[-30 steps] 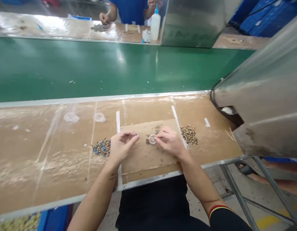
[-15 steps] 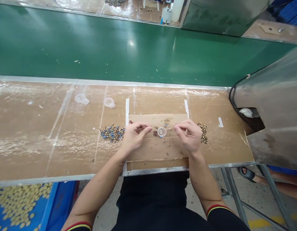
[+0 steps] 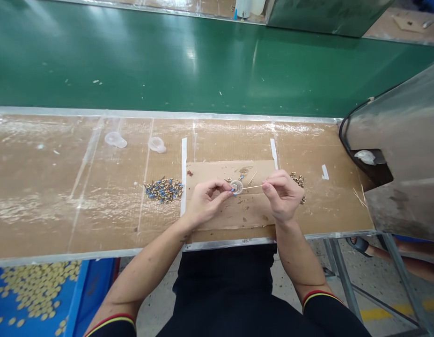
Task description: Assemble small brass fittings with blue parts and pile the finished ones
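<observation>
Over the cardboard sheet (image 3: 217,171), my left hand (image 3: 208,201) is closed in a pinch, a small blue part (image 3: 232,189) at its fingertips. Those fingertips are at the left rim of a small clear round cup (image 3: 238,187). Between thumb and forefinger, my right hand (image 3: 284,194) grips a thin wooden stick (image 3: 252,187), which points left with its tip at the cup. Just behind the cup lie a blue-and-brass piece (image 3: 241,177) and another thin stick (image 3: 252,177). The contents of the cup are too small to make out.
A pile of blue-and-brass parts (image 3: 164,191) lies left of the sheet; brass pieces (image 3: 297,179) lie right, partly behind my hand. Two translucent cups (image 3: 157,144) sit farther back. Beyond runs a green belt (image 3: 132,70); a metal housing (image 3: 409,154) stands at right.
My left hand has moved right, its fingertips now at the cup. The right hand has shifted slightly right with the stick. The whole view has tilted a little downward.
</observation>
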The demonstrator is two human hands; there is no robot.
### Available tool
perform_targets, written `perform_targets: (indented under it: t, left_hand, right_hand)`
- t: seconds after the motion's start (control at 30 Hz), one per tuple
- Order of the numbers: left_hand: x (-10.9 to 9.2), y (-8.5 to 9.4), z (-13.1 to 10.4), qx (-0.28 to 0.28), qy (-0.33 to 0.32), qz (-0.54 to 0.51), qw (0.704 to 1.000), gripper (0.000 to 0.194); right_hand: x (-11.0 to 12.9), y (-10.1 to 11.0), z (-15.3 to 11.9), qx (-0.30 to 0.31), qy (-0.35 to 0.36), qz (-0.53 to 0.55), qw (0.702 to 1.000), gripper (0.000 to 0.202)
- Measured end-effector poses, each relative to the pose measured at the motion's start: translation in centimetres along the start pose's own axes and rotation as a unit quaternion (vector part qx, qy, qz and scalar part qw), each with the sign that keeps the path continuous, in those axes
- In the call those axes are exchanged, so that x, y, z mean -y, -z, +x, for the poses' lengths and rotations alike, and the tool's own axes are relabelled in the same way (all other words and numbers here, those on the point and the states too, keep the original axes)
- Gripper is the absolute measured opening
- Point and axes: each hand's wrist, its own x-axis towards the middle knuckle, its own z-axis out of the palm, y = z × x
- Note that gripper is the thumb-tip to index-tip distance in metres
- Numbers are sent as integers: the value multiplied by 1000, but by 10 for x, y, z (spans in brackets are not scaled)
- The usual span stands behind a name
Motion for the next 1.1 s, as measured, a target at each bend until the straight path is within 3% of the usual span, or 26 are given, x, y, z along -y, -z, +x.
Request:
perform_targets:
  t: [0.23, 0.73, 1.1]
  left_hand:
    - [-7, 0, 0, -1, -38, 26, 999, 18]
    - [-7, -2, -2, -7, -98, 40, 994, 10]
    - [-5, -1, -2, 0, -105, 40, 994, 7]
  right_hand:
    - [1, -1, -1, 8, 31, 53, 998, 12]
    - [2, -4, -3, 25, 60, 42, 997, 9]
    - [1, -4, -4, 45, 57, 59, 996, 6]
